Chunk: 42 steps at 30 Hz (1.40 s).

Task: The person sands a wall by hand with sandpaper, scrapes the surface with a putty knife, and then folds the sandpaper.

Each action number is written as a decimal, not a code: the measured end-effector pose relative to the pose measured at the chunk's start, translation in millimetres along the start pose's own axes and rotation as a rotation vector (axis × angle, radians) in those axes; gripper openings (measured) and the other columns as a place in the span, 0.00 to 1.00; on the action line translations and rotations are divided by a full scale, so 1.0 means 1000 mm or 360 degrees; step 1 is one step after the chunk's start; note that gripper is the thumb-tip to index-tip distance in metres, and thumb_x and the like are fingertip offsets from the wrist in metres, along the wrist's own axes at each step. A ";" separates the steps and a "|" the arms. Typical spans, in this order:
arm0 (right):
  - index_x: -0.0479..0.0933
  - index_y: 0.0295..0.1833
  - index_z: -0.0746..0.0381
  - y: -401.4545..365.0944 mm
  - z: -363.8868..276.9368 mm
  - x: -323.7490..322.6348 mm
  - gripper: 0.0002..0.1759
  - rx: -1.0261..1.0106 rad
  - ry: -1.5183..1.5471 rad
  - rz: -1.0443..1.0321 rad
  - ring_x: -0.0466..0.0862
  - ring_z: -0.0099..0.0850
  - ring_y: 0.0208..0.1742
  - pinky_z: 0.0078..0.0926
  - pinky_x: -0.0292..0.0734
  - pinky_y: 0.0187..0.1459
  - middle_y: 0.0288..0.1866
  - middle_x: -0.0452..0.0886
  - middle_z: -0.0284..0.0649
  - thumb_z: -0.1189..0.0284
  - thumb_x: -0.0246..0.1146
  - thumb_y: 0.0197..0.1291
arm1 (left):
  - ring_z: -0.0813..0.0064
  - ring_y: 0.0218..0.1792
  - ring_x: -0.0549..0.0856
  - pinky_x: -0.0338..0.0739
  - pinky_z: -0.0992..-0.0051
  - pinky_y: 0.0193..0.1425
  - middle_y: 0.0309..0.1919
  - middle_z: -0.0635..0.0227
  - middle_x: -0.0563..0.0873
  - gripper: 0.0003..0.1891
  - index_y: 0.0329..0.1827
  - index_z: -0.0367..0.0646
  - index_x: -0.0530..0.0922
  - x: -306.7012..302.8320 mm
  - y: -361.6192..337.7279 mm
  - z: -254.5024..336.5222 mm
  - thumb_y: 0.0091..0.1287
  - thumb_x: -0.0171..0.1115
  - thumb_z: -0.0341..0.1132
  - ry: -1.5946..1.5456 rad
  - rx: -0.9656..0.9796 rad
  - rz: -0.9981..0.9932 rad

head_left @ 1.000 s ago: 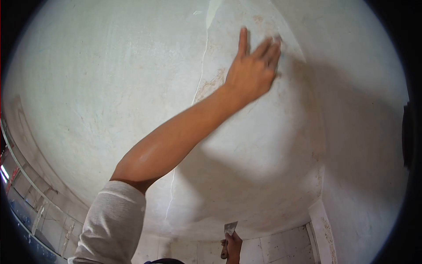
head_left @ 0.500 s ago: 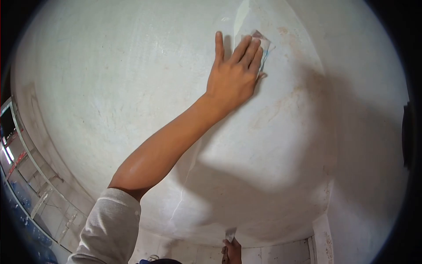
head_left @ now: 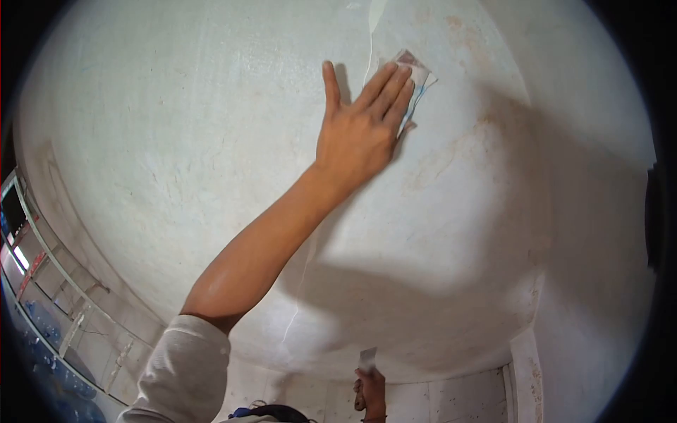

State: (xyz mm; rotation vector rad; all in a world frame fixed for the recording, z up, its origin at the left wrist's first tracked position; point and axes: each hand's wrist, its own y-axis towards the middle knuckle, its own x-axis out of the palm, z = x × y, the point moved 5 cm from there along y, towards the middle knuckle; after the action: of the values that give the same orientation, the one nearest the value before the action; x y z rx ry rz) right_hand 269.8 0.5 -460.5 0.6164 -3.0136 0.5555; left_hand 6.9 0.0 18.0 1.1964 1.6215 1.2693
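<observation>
At far left, a metal frame (head_left: 73,331), with blue things (head_left: 51,356) behind its bars, too unclear to name. Next, a light sleeve (head_left: 180,366) and a bare forearm (head_left: 264,243), slanting up across the pale wall (head_left: 211,120) to the left hand (head_left: 356,134): back to the camera, outer finger spread well away, three middle fingers side by side, laid flat toward the wall and not clamped around anything. Far below, near the bottom edge, the right hand (head_left: 371,386), fingers apparently wrapped around the handle of a scraper (head_left: 367,357), blade up. Back at the top, a pale streak (head_left: 378,14), narrowing downward into a thin crack. Right of it, poking out past the left fingertips, a pale sheet (head_left: 421,75) with blue marks and a darker corner, trapped between fingers and wall. For an even rub, probably best to spread pressure along all three fingers, not just the tips, and to centre them better on the sheet, with little force likely on the overhanging corner. Best also to go lightly beside the crack, its edges perhaps crumbly. Farther right, brownish stains (head_left: 486,121) at the edge of a broad shadow.
</observation>
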 end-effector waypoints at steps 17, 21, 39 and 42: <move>0.74 0.40 0.65 -0.003 0.004 0.002 0.06 0.0067 -0.0050 -0.0020 0.74 0.23 0.18 0.24 0.71 0.19 0.23 0.73 0.33 0.74 0.61 0.60 | 0.74 0.69 0.69 0.39 0.25 0.69 0.68 0.75 0.72 0.24 0.64 0.49 0.74 -0.005 0.013 0.005 0.66 0.59 0.47 -0.0037 -0.0049 0.0047; 0.76 0.47 0.64 0.006 0.012 -0.004 0.09 0.0054 -0.0102 0.0029 0.73 0.23 0.16 0.26 0.65 0.19 0.18 0.73 0.34 0.73 0.62 0.62 | 0.69 0.68 0.70 0.42 0.26 0.68 0.65 0.63 0.75 0.24 0.58 0.38 0.77 -0.004 0.075 -0.002 0.64 0.61 0.44 0.0003 -0.0078 0.0345; 0.66 0.71 0.59 -0.045 -0.298 0.084 0.28 -0.1902 -0.0215 0.0243 0.69 0.17 0.28 0.17 0.70 0.28 0.43 0.67 0.32 0.72 0.60 0.66 | 0.73 0.71 0.68 0.40 0.25 0.67 0.70 0.73 0.70 0.27 0.65 0.49 0.74 -0.011 -0.094 0.032 0.62 0.64 0.43 -0.0239 -0.0389 -0.0242; 0.66 0.72 0.59 -0.045 -0.281 0.095 0.29 -0.1622 -0.0244 0.0176 0.69 0.18 0.28 0.16 0.70 0.29 0.43 0.69 0.32 0.69 0.62 0.66 | 0.75 0.71 0.67 0.39 0.25 0.66 0.70 0.74 0.70 0.26 0.64 0.49 0.75 -0.014 -0.117 0.036 0.60 0.66 0.42 -0.0241 -0.0300 -0.0373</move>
State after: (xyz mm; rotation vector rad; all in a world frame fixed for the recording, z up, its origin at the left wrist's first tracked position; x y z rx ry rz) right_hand 184.3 23.0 -173.7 0.4014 -2.8952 -1.0199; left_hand 18.6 -11.9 -104.6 0.9339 1.4499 1.1266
